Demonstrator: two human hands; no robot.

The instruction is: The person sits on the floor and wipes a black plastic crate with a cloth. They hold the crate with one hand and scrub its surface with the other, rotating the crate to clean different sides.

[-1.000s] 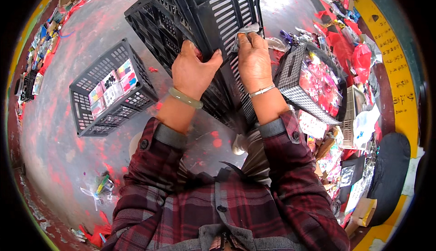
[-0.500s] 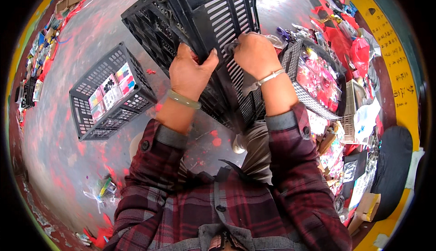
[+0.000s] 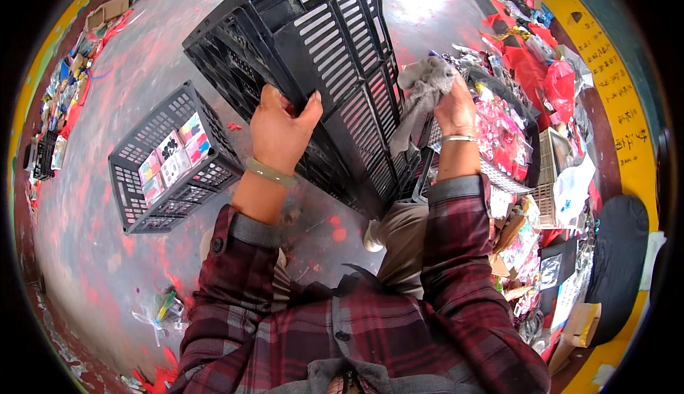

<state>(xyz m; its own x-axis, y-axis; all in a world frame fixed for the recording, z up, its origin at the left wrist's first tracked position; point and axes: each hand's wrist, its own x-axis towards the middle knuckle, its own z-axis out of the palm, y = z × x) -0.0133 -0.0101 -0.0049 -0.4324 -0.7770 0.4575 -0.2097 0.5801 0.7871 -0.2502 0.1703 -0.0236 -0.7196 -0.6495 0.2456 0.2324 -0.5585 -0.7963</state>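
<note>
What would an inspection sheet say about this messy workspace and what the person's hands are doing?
Surface: grey concrete floor stained with red paint.
Job's things: large black slatted crate tilted up; grey cloth.
Clutter: smaller black crate with colourful packets at left; basket of pink packets and red bags at right.
Hands: left hand grips the large crate's edge; right hand clutches the cloth beside the crate.
Cables: nothing seen.
Surroundings: yellow floor border; litter along the left edge.
</note>
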